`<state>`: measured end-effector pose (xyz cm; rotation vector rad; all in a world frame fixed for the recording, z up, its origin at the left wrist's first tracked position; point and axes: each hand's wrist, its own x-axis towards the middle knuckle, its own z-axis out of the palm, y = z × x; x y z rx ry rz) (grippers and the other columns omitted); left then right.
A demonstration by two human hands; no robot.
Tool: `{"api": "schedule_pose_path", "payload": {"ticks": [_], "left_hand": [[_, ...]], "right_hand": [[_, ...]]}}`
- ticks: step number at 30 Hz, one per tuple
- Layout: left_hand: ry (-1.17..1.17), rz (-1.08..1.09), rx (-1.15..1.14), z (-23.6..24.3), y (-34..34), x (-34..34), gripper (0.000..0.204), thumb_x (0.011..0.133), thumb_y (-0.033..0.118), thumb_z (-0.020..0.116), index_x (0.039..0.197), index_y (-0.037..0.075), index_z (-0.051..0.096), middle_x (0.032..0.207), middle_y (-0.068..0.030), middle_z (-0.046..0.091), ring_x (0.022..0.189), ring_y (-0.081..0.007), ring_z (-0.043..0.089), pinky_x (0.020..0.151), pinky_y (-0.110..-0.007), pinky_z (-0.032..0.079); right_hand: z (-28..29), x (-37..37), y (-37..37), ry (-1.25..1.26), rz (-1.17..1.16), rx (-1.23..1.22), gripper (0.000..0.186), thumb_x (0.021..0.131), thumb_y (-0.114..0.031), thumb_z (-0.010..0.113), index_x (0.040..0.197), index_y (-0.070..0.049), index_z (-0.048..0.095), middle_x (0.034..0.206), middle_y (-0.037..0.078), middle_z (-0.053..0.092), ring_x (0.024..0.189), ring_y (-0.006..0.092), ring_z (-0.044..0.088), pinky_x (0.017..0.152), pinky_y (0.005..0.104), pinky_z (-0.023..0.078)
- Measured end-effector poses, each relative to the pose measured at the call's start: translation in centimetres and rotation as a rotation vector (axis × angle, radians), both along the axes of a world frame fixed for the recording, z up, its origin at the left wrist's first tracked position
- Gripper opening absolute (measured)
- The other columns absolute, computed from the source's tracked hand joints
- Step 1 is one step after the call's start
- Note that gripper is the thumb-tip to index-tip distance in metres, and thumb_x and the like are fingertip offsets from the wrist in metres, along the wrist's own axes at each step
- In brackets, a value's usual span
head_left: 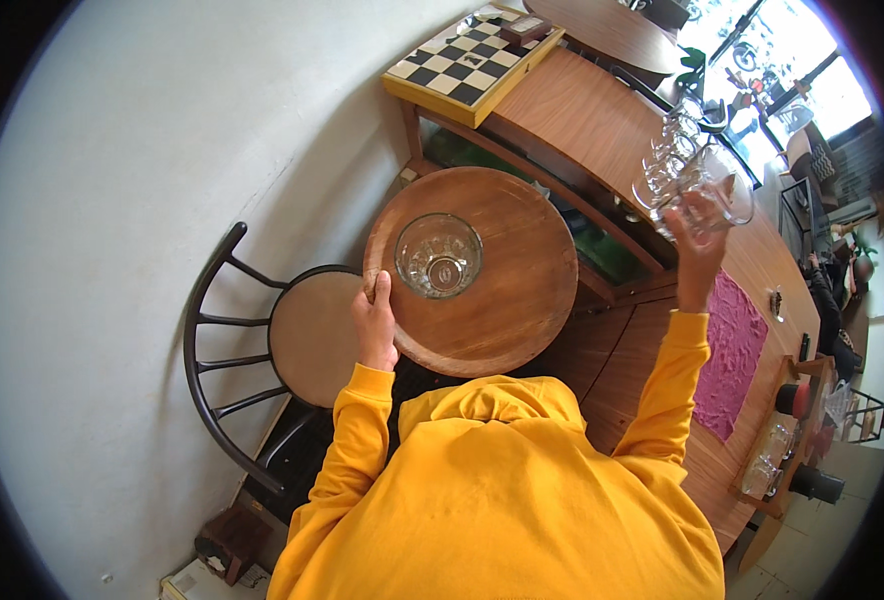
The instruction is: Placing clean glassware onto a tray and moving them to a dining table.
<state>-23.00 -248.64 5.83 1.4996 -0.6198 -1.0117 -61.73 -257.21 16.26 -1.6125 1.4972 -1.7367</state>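
Note:
My left hand point(374, 325) grips the left rim of a round wooden tray point(527, 285), thumb on top; its other fingers are hidden below. A clear glass point(440, 256) stands on the left half of the tray. Out to the right, my right hand point(699, 225) is closed on another clear glass point(732, 195) above the wooden counter. Just beyond it, several more clear glasses point(680, 145) are clustered on the counter, overlapping so that their edges are hard to separate.
A checkered game board point(472, 62) with a small brown box lies on the counter's far left end. Nearer on the counter is a crinkled pink cloth point(730, 355). A black-framed chair point(312, 325) stands left of the tray, by the white wall. At right sits a wooden holder point(767, 460).

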Motion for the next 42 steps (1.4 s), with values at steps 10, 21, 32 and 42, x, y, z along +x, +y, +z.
{"api": "schedule_pose_path", "payload": {"ticks": [10, 21, 32, 42], "left_hand": [[-0.033, -0.024, 0.072, -0.3, -3.2, -5.3, 0.050, 0.094, 0.040, 0.060, 0.119, -0.003, 0.059, 0.110, -0.0061, 0.061, 0.103, -0.0147, 0.055, 0.093, -0.031, 0.042], [0.070, 0.094, 0.045, 1.0, -7.4, -13.7, 0.040, 0.097, 0.034, 0.058, 0.117, -0.001, 0.058, 0.109, -0.0054, 0.063, 0.097, -0.0140, 0.059, 0.087, -0.029, 0.047], [0.039, 0.063, 0.097, 1.9, -10.1, -17.1, 0.046, 0.097, 0.033, 0.057, 0.127, -0.001, 0.052, 0.119, -0.0065, 0.059, 0.106, -0.0158, 0.056, 0.093, -0.031, 0.045], [0.049, 0.084, 0.086, 2.4, -11.0, -18.2, 0.043, 0.097, 0.033, 0.058, 0.123, -0.001, 0.054, 0.115, -0.0053, 0.060, 0.103, -0.0148, 0.057, 0.090, -0.031, 0.046]], "right_hand": [[-1.1, -23.6, -11.7, 0.452, -0.521, 0.312, 0.068, 0.074, -0.040, 0.080, 0.124, -0.002, 0.054, 0.119, 0.016, 0.062, 0.107, 0.0283, 0.062, 0.090, 0.0358, 0.049], [-6.1, -32.9, -24.8, 0.917, -0.356, 0.632, 0.066, 0.066, -0.030, 0.084, 0.117, -0.010, 0.047, 0.116, 0.015, 0.065, 0.108, 0.0320, 0.063, 0.088, 0.0411, 0.051], [-3.4, -33.8, -32.5, 1.271, -0.109, 0.903, 0.074, 0.058, -0.026, 0.087, 0.122, -0.003, 0.056, 0.108, 0.017, 0.067, 0.102, 0.0318, 0.065, 0.087, 0.0385, 0.051], [-3.4, -32.7, -35.9, 1.475, 0.050, 1.051, 0.059, 0.056, -0.028, 0.088, 0.106, -0.005, 0.067, 0.103, 0.015, 0.069, 0.100, 0.0299, 0.066, 0.085, 0.0373, 0.052]]}}
